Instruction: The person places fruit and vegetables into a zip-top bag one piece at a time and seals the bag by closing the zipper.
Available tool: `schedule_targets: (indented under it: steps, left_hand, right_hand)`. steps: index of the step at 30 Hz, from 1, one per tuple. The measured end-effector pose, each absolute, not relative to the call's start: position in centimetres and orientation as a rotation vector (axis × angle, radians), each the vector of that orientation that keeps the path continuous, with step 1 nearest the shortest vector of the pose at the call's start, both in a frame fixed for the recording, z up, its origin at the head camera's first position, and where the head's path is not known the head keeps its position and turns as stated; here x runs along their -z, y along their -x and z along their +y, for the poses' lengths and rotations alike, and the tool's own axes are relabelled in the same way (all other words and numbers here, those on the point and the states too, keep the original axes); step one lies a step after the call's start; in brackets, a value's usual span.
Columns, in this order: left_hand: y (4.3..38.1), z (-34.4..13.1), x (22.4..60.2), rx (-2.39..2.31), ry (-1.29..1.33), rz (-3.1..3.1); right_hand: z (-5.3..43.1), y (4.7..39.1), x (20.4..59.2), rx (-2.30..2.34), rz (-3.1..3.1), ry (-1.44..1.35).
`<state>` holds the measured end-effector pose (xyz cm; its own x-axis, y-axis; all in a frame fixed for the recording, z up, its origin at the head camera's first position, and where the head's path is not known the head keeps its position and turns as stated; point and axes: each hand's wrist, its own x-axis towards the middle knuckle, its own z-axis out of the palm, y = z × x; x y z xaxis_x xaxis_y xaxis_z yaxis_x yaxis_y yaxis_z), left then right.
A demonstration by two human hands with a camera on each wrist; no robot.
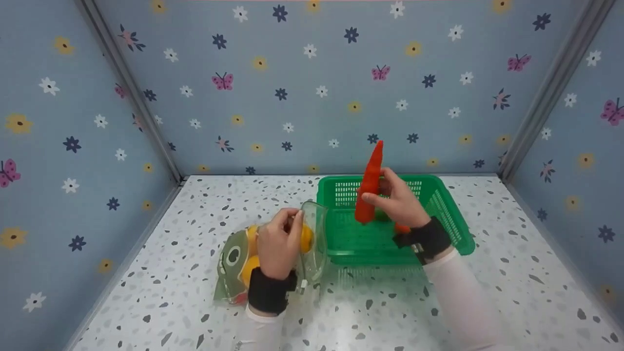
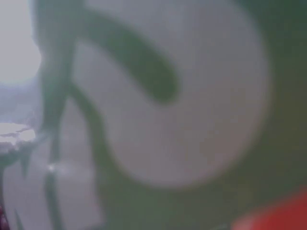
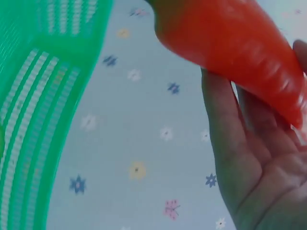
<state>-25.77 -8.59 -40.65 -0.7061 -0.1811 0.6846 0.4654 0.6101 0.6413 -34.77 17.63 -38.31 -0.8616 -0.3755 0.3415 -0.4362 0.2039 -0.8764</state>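
My right hand (image 1: 397, 202) holds an orange-red carrot (image 1: 369, 187) above the green basket, thumb in front and fingers behind. Its tapered tip points up and its thick end down. The right wrist view shows a green end on the carrot (image 3: 230, 40) beside my palm and fingers (image 3: 223, 120). With my left hand (image 1: 280, 241) I pinch the upper edge of a clear bag (image 1: 317, 239) printed with a green cartoon face. Yellow-orange fruits (image 1: 252, 268) lie inside it, partly behind my hand. Close up and blurred, the printed face (image 2: 192, 120) fills the left wrist view.
The green plastic basket (image 1: 341, 258) stands right of the bag on the speckled table (image 1: 380, 312). A green item (image 1: 382, 215) and an orange-red item (image 1: 401, 228) lie in it, partly covered by my right hand. Flowered walls (image 1: 321, 63) enclose the back and both sides.
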Motion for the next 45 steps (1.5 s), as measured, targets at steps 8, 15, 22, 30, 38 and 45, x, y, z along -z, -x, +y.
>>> schedule_targets:
  steps: [8, 15, 22, 30, 38, 45]
  left_hand:
    - [25.9, -8.5, 40.5, 1.108, 0.221, -2.086]
    - [25.9, -8.5, 40.4, 1.090, 0.198, -2.104]
    - [25.9, -8.5, 40.5, 1.058, 0.209, -2.085]
    - [25.8, -8.6, 40.5, 1.064, 0.177, -2.102]
    - [25.7, -8.7, 40.4, 1.057, 0.161, -2.131]
    - [25.5, -8.7, 40.3, 1.014, 0.154, -2.100]
  right_hand:
    - [12.7, 31.4, 40.5, -2.312, -2.025, -0.596]
    - [8.4, 29.5, 42.1, -2.358, -2.079, -0.525]
    - [5.2, 28.6, 43.9, -2.178, -2.151, -0.612]
    - [3.9, 28.0, 44.8, -2.501, -2.093, -0.594]
    - [3.4, 28.1, 45.4, -2.661, -1.987, -0.422]
    - [3.3, 27.9, 46.5, -2.438, -2.068, -0.589]
